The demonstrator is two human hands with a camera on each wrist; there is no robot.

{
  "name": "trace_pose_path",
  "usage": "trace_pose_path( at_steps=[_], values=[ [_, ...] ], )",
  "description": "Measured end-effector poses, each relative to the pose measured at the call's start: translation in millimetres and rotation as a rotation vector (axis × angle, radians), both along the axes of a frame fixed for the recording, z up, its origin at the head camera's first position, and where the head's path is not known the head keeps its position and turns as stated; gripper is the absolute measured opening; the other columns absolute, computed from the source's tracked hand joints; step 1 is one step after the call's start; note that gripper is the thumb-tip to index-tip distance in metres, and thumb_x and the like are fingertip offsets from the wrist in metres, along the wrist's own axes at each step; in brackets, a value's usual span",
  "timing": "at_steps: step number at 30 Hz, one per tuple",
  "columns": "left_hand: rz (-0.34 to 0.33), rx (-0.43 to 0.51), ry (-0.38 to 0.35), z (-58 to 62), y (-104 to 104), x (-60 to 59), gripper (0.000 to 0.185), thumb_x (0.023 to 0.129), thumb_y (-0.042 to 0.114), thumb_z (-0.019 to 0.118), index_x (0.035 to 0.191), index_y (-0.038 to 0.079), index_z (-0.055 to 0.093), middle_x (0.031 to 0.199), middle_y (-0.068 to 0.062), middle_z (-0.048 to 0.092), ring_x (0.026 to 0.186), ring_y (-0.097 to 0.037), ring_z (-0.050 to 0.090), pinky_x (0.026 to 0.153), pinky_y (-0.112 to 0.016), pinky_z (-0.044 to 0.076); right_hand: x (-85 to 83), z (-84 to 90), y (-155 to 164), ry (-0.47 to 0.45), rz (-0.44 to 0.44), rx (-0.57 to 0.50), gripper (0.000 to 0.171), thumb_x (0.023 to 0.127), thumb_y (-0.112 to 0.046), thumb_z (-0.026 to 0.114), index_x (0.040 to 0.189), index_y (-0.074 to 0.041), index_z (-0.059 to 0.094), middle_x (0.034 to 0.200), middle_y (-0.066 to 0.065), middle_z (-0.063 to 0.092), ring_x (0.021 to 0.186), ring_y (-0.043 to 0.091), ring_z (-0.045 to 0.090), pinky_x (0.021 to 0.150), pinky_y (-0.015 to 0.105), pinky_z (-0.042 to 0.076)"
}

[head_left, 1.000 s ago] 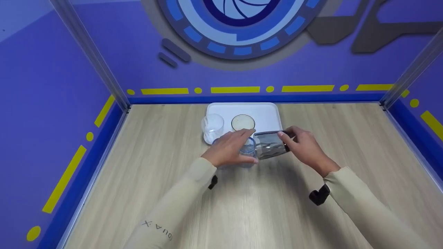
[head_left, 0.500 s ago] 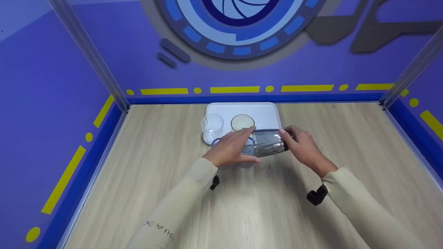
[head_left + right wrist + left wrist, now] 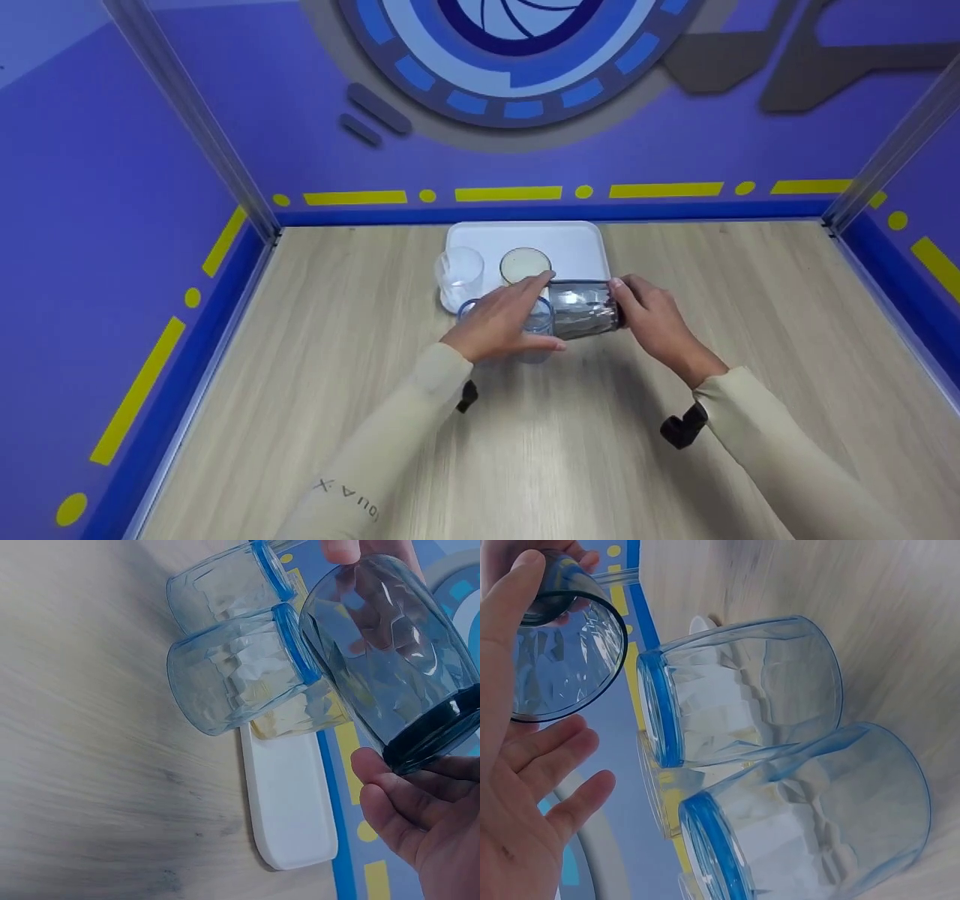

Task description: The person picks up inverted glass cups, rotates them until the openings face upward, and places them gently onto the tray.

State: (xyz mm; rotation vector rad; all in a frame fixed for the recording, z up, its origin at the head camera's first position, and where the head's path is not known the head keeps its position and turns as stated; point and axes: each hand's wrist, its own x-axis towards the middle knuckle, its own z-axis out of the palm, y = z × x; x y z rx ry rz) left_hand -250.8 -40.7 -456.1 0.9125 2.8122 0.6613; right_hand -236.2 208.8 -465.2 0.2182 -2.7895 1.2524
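Your dark tinted faceted glass tumbler (image 3: pixel 390 652): glossy, transparent. Two blue-rimmed clear glass tumblers (image 3: pixel 232 671): glossy, faceted. White plastic tray (image 3: pixel 570 247): smooth, matt. Pale wood-grain counter (image 3: pixel 570 442): matt.

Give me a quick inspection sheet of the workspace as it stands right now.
Surface: wooden table, white tray at the back.
Job's things: dark glass tipped on its side over two blue-rimmed glasses on the table.
Clutter: clear cup and pale-filled cup on the tray.
Hands: right hand grips the dark glass; left hand, fingers straight, touches its rim.
Cables: nothing seen.
Surroundings: purple walls, yellow markings.
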Motion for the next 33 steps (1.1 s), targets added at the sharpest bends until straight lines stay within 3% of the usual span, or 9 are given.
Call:
trace_pose_path(
  at_steps=[7, 21, 27, 33],
  values=[
    [-0.022, 0.054, 0.012, 0.3, 2.3, -1.2, 0.097, 0.078, 0.064, 0.067, 0.153, 0.023, 0.023, 0.149, 0.001, 0.044, 0.127, -0.016, 0.050, 0.106, -0.039, 0.045, 2.0, -1.4, 0.5, -0.025, 0.003, -0.033, 0.053, 0.104, -0.045, 0.030, 0.114, -0.003, 0.060, 0.093, 0.012, 0.061, 0.079, 0.020, 0.056, 0.069, 0.029, 0.048],
    [-0.027, 0.094, -0.016, 2.3, 0.5, 0.2, 0.092, 0.080, 0.064, 0.066, 0.153, 0.027, 0.023, 0.146, 0.004, 0.043, 0.119, -0.012, 0.053, 0.099, -0.037, 0.050, 2.4, -4.9, 2.1, -0.066, 0.016, -0.036, 0.061, 0.103, -0.049, 0.029, 0.129, -0.001, 0.056, 0.110, 0.018, 0.063, 0.099, 0.026, 0.058, 0.086, 0.041, 0.047],
    [-0.008, 0.091, -0.042, 4.1, 0.5, 1.4, 0.092, 0.079, 0.064, 0.066, 0.153, 0.029, 0.022, 0.149, 0.004, 0.040, 0.121, -0.013, 0.052, 0.101, -0.038, 0.049, 2.8, -4.7, 3.0, -0.070, 0.033, -0.048, 0.059, 0.103, -0.050, 0.031, 0.130, -0.003, 0.055, 0.114, 0.016, 0.063, 0.100, 0.026, 0.062, 0.086, 0.043, 0.052],
    [-0.008, 0.087, -0.046, 4.3, 0.4, 1.9, 0.091, 0.080, 0.063, 0.066, 0.153, 0.031, 0.022, 0.153, 0.005, 0.036, 0.125, -0.013, 0.050, 0.105, -0.038, 0.046, 3.2, -0.9, 4.1, -0.081, 0.037, -0.057, 0.062, 0.100, -0.056, 0.034, 0.133, -0.007, 0.052, 0.125, 0.014, 0.062, 0.115, 0.030, 0.059, 0.096, 0.051, 0.049]
  ],
)
